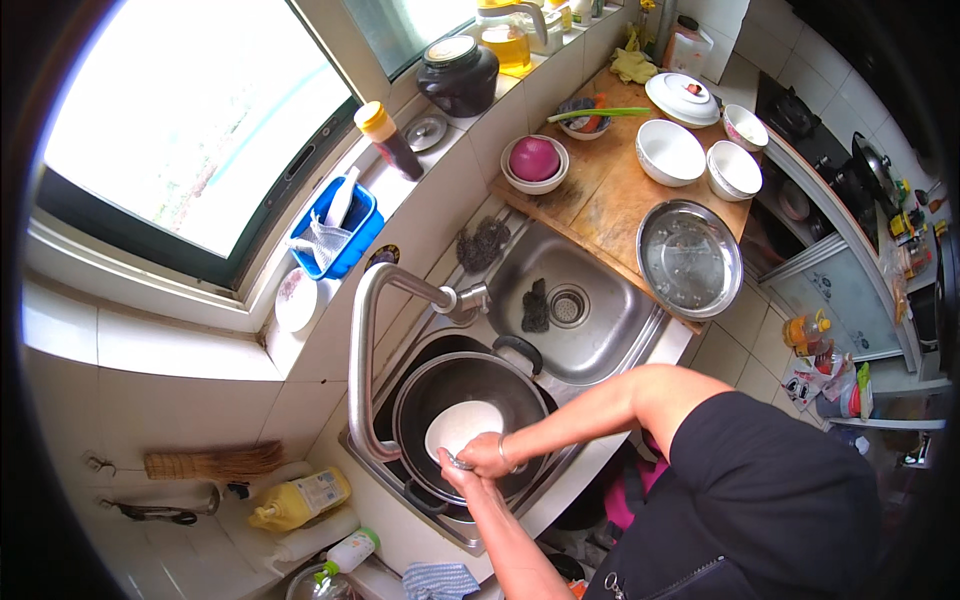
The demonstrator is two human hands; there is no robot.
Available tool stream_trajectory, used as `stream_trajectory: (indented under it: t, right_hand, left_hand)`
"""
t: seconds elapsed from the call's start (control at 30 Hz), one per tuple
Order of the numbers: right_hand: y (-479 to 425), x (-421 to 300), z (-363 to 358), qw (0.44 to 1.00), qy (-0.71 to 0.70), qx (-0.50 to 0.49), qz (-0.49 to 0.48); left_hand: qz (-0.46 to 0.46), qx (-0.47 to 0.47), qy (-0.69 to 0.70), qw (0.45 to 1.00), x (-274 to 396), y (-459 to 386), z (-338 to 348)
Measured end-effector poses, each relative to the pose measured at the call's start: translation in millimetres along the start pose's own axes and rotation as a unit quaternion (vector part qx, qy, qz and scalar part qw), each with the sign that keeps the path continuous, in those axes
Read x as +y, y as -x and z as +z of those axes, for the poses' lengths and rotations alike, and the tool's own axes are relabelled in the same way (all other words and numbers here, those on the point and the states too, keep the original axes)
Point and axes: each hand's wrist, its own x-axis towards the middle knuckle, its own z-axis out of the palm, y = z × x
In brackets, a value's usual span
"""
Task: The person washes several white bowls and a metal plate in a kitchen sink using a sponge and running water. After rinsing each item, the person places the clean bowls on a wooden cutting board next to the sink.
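A white bowl (463, 427) is tilted inside a dark two-handled wok (420, 397), which sits in the near sink basin. My left hand (459, 474) is at the bowl's lower rim and appears to grip it. My right hand (484, 454), with a bracelet at the wrist, overlaps it at the same rim; its fingers are partly hidden. A small silvery patch shows between the hands, too small to name. The curved metal faucet (364, 337) stands beside the wok. A dark scouring pad (535, 306) lies in the other basin (607, 330) by the drain.
Beyond the sink, a wooden board (600, 202) bears a metal basin (690, 259), white bowls (670, 152), a lidded dish (682, 100) and a purple onion (534, 158). The windowsill holds a blue basket (360, 236) and a dark jar (457, 79). Yellow bottle (304, 499) and striped cloth (440, 581) lie nearby.
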Motion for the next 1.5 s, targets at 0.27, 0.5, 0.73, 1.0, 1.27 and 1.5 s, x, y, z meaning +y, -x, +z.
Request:
stream_trajectory:
  t: [0.27,0.5,0.73,1.0,1.27,1.5]
  right_hand:
    - [37,11,-39,0.995,0.081,-0.045,-0.037]
    - [14,29,-79,0.788,-0.558,0.020,0.260]
    - [-20,43,-80,0.828,-0.435,0.154,0.318]
    - [23,-6,-50,0.960,-0.199,0.184,0.064]
    - [28,-15,-44,0.985,-0.105,0.132,0.032]
    - [5,29,-45,0.970,-0.127,0.166,0.122]
  left_hand:
    - [-0.119,-0.054,0.052,0.990,22,81,41]
    - [-0.095,-0.212,0.138,0.963,16,87,-2]
    - [0.054,-0.343,0.146,0.926,39,127,24]
    - [0.098,-0.245,0.177,0.948,39,103,4]
    - [0.118,-0.118,0.197,0.966,40,94,19]
    - [0.125,-0.119,0.139,0.975,23,104,62]
